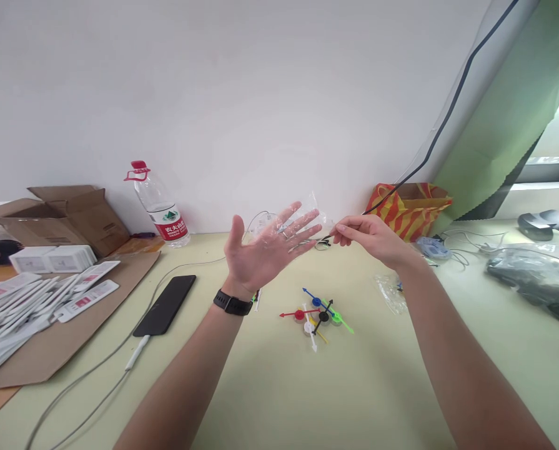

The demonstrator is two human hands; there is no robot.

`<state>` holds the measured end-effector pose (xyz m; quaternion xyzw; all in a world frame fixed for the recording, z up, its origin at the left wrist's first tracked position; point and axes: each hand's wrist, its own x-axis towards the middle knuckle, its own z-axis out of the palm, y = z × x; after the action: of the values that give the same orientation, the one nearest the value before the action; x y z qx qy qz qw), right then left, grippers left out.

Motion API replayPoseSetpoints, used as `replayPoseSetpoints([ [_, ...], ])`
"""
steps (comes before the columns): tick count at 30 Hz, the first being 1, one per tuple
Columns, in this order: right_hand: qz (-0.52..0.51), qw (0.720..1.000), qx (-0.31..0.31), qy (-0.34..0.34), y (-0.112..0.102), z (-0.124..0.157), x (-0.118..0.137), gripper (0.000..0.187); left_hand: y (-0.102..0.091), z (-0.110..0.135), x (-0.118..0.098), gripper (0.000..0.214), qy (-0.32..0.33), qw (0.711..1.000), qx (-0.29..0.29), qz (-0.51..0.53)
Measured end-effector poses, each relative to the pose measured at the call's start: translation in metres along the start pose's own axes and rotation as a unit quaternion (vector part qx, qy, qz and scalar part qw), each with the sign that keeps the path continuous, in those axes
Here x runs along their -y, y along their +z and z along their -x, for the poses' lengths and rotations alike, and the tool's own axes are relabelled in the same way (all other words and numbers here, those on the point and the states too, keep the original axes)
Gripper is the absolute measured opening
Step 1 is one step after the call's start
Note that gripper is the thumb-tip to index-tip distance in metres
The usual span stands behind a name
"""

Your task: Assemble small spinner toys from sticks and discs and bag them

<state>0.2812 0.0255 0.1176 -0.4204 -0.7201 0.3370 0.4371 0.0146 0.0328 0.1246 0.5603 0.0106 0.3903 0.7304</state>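
Note:
My left hand [272, 247] is raised above the table, palm toward me and fingers spread. A black watch band is on its wrist. A clear plastic bag [313, 205] overlaps its fingers; whether they touch it I cannot tell. Just to the right, my right hand [366, 234] pinches the bag's edge between thumb and fingers. A thin dark thing shows at those fingertips, too small to name. Below both hands, several coloured arrow spinners [323, 317] in red, blue, white, black, green and yellow lie clustered on the table [354, 387].
At left are a phone [165, 305] on a charging cable, white packets [35, 306], a cardboard box [68, 215] and a water bottle [162, 206]. A striped bag [405, 212], a crumpled clear bag [391, 294] and a bagged dark object [532, 272] are at right.

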Motion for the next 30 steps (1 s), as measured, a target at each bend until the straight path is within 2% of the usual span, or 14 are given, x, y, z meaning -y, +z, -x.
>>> replayPoseSetpoints([
  [5, 0.009, 1.000, -0.001, -0.013, 0.005, -0.002, 0.000, 0.039, -0.003, 0.001, 0.000, 0.107, -0.007, 0.997, -0.019, 0.068],
  [18, 0.058, 0.996, -0.041, -0.045, 0.004, -0.003, -0.007, 0.037, -0.008, -0.001, -0.005, 0.100, -0.017, 0.998, -0.015, 0.062],
  [22, 0.087, 0.995, -0.026, -0.040, 0.001, -0.003, -0.008, 0.039, -0.016, -0.002, -0.009, 0.083, -0.040, 0.997, -0.030, 0.051],
  [24, 0.112, 0.990, -0.063, -0.050, 0.002, -0.003, -0.006, 0.037, -0.021, -0.003, -0.010, 0.072, -0.067, 0.996, -0.032, 0.044],
  [27, 0.116, 0.979, -0.141, -0.084, 0.005, -0.004, 0.000, 0.036, -0.027, -0.004, -0.010, 0.068, -0.106, 0.993, -0.028, 0.038],
  [30, 0.105, 0.974, -0.169, -0.112, 0.010, -0.005, 0.008, 0.036, -0.031, -0.003, -0.010, 0.069, -0.147, 0.989, -0.013, 0.027],
])
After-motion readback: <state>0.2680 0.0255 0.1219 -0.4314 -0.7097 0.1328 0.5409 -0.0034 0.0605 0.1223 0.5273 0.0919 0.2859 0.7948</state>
